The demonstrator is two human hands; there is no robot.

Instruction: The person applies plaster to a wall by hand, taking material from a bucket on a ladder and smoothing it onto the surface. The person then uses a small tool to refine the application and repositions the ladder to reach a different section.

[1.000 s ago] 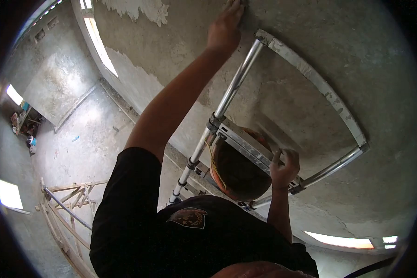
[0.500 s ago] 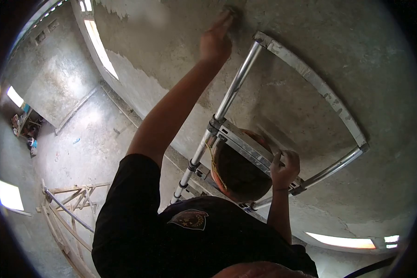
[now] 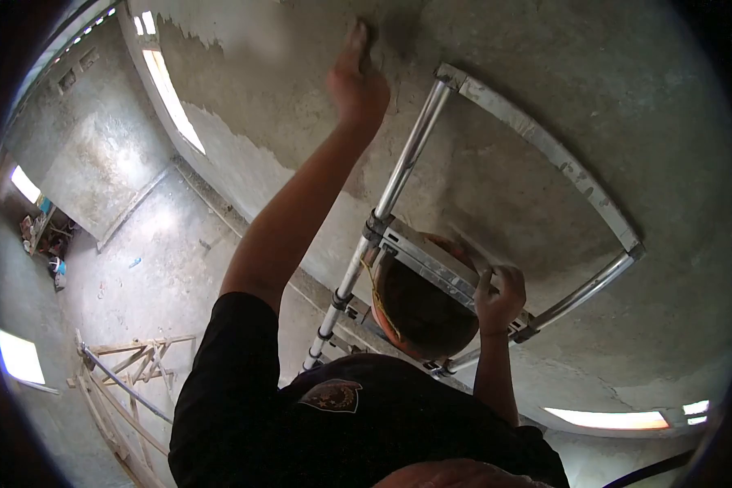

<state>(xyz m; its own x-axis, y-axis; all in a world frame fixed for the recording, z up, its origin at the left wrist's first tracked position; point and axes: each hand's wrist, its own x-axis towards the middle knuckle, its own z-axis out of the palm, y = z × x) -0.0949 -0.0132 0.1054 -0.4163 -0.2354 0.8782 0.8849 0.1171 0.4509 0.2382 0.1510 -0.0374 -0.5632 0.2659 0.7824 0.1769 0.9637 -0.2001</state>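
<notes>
Wall: a grey plastered wall stood behind the ladder, with a darker coat beyond the ladder's top and a paler, ragged-edged area left of it.
Floor: pale and worn, it lay far below, left of the ladder.
Ladder: two shiny metal rails ran toward the wall, joined at the far end by a pale, plaster-smeared bar.
Person: a black short-sleeved shirt showed at the near side of the ladder, with a badge on the chest.
Wooden frame: rough poles stood on the floor, well left of the ladder.
Bucket: round and orange-rimmed, it sat between the ladder's rails, at the step, its inside dark.
Left hand: reached to the wall, left of the ladder's top; its fingers were stretched and close together, and whether they held anything could not be told.
Right hand: on the ladder's step, beside the bucket, its fingers curled over the edge.
Cord: thin and yellow, it hung by the bucket's left rim.
</notes>
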